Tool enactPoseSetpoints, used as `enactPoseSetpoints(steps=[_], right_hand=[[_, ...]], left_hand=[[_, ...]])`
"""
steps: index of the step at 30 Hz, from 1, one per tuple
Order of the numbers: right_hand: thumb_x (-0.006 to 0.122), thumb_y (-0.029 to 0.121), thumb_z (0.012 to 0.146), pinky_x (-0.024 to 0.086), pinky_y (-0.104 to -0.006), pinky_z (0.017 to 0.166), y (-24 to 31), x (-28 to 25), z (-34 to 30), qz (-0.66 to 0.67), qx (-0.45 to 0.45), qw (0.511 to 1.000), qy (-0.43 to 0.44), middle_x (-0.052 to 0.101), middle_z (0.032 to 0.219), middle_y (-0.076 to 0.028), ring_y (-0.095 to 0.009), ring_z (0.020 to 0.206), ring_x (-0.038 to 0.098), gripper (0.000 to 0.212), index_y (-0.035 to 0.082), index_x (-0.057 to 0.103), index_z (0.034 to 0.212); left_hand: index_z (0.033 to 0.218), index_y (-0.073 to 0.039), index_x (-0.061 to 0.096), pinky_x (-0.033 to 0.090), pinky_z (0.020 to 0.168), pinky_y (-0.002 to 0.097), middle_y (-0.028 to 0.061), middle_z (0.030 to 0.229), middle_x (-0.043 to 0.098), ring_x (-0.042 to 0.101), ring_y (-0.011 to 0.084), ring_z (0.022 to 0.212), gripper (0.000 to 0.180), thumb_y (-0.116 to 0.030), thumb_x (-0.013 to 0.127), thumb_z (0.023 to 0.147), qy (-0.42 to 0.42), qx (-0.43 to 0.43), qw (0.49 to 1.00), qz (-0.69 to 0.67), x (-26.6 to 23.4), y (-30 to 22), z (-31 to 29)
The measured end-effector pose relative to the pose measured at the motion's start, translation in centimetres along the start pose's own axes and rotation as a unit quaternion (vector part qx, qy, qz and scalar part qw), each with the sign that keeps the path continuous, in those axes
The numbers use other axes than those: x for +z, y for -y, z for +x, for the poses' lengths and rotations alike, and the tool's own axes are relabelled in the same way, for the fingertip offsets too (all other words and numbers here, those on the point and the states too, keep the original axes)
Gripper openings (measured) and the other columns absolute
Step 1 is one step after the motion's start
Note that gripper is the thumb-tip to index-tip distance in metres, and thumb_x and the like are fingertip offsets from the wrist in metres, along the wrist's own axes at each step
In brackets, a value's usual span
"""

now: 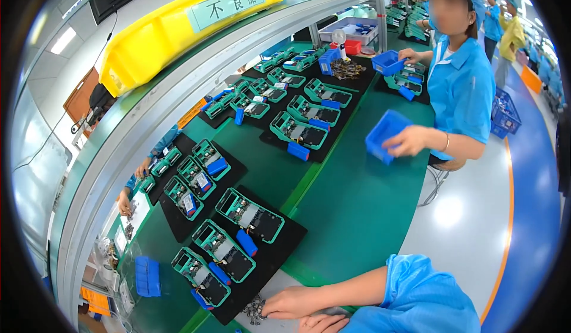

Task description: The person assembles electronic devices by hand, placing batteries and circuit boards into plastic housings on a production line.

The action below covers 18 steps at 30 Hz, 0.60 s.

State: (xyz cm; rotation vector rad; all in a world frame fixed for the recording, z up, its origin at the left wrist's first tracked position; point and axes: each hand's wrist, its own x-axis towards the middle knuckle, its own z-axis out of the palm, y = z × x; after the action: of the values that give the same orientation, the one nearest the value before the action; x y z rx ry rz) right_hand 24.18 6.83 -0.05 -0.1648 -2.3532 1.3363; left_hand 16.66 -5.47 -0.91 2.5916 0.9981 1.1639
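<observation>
My right hand point(290, 303) reaches from its blue sleeve to a pile of small metal parts point(254, 310) near the lower edge. Its fingertips are pressed together against the pile's near side; what they pinch is too small to name. Closer to me, my left hand point(324, 322) is partly cut off by the frame, its fingers curled closed, and anything inside is hidden. Just beyond the pile lies a black mat point(291, 233) with green-framed device housings point(250, 214), each showing a circuit board and a wired blue battery pack point(247, 243).
More mats with housings run along the green bench point(357, 184). At right, a co-worker point(461, 89) holds blue bins point(386, 132). Other hands point(141, 167) work at the far left side. A metal shelf rail point(178, 104) carries a yellow bin point(154, 47). A blue bin point(147, 276) sits lower left.
</observation>
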Motion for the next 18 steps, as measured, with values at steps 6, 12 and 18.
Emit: enactPoseSetpoints(steps=[6,12,18], right_hand=[[0.058,0.016,0.096,0.053,-0.0418,0.077,-1.0,0.7,-0.1,0.058,-0.005,0.998,-0.002,0.068,0.099,-0.013,-0.034,0.089,0.066,0.019,0.002,0.063,0.108],[0.057,0.017,0.097,0.052,-0.0411,0.081,-1.0,0.1,0.1,0.087,0.036,0.995,0.013,0.067,0.103,-0.013,-0.033,0.094,0.065,0.022,0.003,0.064,0.112],[0.062,0.021,0.097,0.054,-0.0403,0.079,0.4,-0.5,0.6,0.087,0.027,0.996,0.003,0.071,0.099,-0.013,-0.030,0.090,0.069,0.019,0.007,0.071,0.106]], left_hand=[[0.104,-0.007,0.073,0.055,0.084,0.0403,0.0083,0.106,0.072,0.069,0.0273,0.096,0.023,-0.014,0.064,0.083,0.037,-0.077,0.977,-0.195,5.9,3.0,-7.1],[0.103,-0.002,0.069,0.055,0.084,0.0390,0.0116,0.103,0.071,0.069,0.0302,0.095,0.019,-0.011,0.062,0.088,0.059,-0.118,0.943,-0.307,4.1,3.0,-5.1],[0.106,-0.004,0.066,0.053,0.088,0.0399,0.0127,0.109,0.067,0.065,0.0312,0.100,0.021,-0.015,0.057,0.090,0.138,-0.140,0.918,-0.345,6.2,3.4,-6.3]])
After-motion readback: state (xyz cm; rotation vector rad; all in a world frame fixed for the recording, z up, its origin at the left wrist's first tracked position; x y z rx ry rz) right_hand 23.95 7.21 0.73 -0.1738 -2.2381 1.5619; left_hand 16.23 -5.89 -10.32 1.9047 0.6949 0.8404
